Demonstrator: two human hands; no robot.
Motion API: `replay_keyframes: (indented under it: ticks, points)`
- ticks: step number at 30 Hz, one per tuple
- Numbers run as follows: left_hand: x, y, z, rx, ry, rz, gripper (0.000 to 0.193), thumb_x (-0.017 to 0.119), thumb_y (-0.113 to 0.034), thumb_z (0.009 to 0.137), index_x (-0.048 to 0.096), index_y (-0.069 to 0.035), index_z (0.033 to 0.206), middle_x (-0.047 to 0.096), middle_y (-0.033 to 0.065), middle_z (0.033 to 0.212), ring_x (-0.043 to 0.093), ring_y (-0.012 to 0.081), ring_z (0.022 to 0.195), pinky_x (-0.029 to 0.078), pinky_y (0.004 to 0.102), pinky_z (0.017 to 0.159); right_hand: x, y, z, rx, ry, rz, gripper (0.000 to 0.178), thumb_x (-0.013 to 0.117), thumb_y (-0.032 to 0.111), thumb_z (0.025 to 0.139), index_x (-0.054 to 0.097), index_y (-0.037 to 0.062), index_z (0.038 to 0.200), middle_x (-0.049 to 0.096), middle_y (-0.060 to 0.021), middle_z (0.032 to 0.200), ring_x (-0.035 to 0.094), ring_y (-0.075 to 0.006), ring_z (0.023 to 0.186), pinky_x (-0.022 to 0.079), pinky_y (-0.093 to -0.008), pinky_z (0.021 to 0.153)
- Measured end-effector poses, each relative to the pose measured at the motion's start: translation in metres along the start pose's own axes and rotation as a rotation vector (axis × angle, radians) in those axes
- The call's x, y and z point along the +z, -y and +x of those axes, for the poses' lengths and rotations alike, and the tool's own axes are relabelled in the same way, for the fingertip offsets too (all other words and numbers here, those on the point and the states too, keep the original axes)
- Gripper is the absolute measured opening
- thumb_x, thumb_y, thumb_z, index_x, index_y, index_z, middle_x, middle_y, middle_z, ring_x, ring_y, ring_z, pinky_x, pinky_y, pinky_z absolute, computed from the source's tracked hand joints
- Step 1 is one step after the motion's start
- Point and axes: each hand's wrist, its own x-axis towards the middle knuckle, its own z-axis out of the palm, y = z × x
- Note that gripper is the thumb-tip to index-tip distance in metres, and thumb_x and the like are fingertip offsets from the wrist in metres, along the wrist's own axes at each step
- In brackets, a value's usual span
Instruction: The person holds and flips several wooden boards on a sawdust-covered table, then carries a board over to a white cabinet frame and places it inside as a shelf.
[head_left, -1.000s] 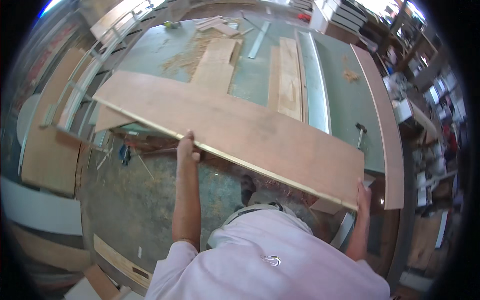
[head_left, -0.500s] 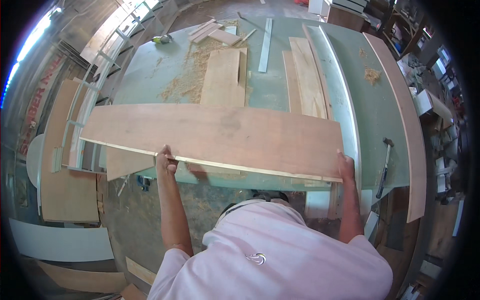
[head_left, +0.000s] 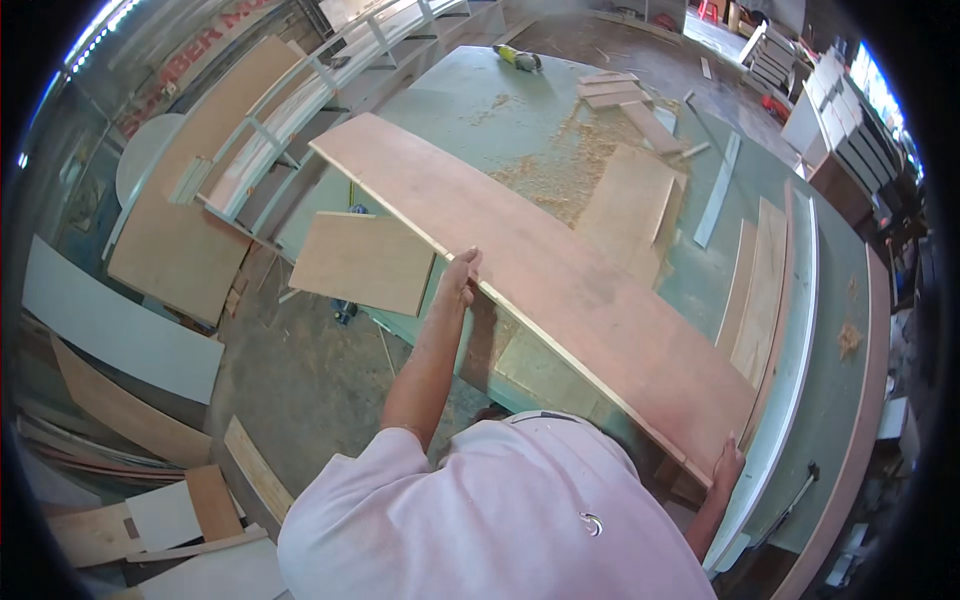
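A long plywood board (head_left: pixel 560 270) with a pale edge slants across the view, held over the green-topped table (head_left: pixel 440 90). My left hand (head_left: pixel 461 277) is closed on its near long edge, thumb on top, left of the middle. At the board's right end, my right hand (head_left: pixel 728 465) grips the short side near the corner. The fingers under the board are hidden. Below its left part lies a smaller plywood piece (head_left: pixel 362 262), jutting past the table edge. Beyond the board rests another plywood panel (head_left: pixel 628 205), partly covered by it.
Sawdust (head_left: pixel 535 170) and offcuts (head_left: pixel 610 92) lie on the table, with a green power tool (head_left: pixel 517 58) at its far edge. Long strips (head_left: pixel 800 330) and a hammer (head_left: pixel 797 497) are at the right. A metal frame (head_left: pixel 265 140) and leaning sheets (head_left: pixel 120 320) stand left.
My view has turned left, so the table appears rotated and further right. The held board now slants, its left end pointing away from me. Both hands keep their grip.
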Motion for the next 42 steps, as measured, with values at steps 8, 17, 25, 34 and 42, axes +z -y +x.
replay_keyframes:
  ticks: [8, 17, 25, 34, 42]
  points:
    - [-0.002, -0.030, -0.019, 0.063, 0.022, 0.411, 0.053, 0.070, -0.053, 0.084, 0.059, -0.004, 0.068, 0.051, 0.0041, 0.057, 0.050, 0.0161, 0.044, 0.049, 0.0310, 0.042, 0.003, 0.017, -0.017, 0.220, -0.048, -0.050, 0.051, 0.058, 0.046, 0.097, 0.042, 0.0137, 0.060, 0.025, 0.0053, 0.058, 0.024, -0.0120, 0.053, 0.020, -0.0336, 0.049]
    - [-0.083, -0.140, 0.034, 0.212, 0.009, 1.141, 0.056, 0.066, -0.050, 0.087, 0.065, 0.006, 0.089, 0.067, 0.0147, 0.068, 0.071, 0.0284, 0.074, 0.058, 0.0427, 0.069, 0.012, 0.048, -0.040, 0.361, 0.099, 0.018, 0.049, 0.060, 0.046, 0.096, 0.042, 0.0191, 0.059, 0.026, 0.0076, 0.051, 0.019, -0.0091, 0.043, 0.011, -0.0330, 0.044]
    - [-0.155, -0.193, 0.129, 0.468, -0.876, 1.360, 0.077, 0.062, -0.054, 0.084, 0.048, -0.002, 0.139, 0.029, 0.0217, 0.155, 0.023, 0.0377, 0.145, 0.020, 0.0558, 0.115, 0.026, 0.054, -0.078, 0.378, -0.014, 0.047, 0.049, 0.058, 0.045, 0.097, 0.045, 0.0179, 0.059, 0.025, 0.0083, 0.051, 0.017, -0.0083, 0.042, 0.010, -0.0321, 0.044]
    - [-0.183, -0.190, 0.155, 0.508, -0.885, 1.567, 0.083, 0.056, -0.055, 0.081, 0.038, -0.012, 0.149, 0.021, 0.0160, 0.160, 0.007, 0.0466, 0.147, -0.001, 0.0671, 0.113, 0.050, 0.150, -0.156, 0.520, -0.007, 0.094, 0.056, 0.044, 0.029, 0.105, 0.036, -0.0136, 0.141, 0.030, -0.0200, 0.154, 0.027, -0.0193, 0.145, 0.021, -0.0296, 0.119]
    - [-0.206, -0.187, 0.133, 0.563, -0.723, 1.556, 0.078, 0.053, -0.052, 0.082, 0.035, -0.020, 0.151, 0.023, 0.0088, 0.160, 0.009, 0.0455, 0.147, 0.002, 0.0670, 0.114, 0.019, 0.027, -0.120, 0.305, -0.123, 0.227, 0.039, 0.057, 0.038, 0.099, 0.045, 0.0165, 0.069, 0.023, 0.0096, 0.066, 0.023, -0.0057, 0.053, 0.017, -0.0270, 0.048]
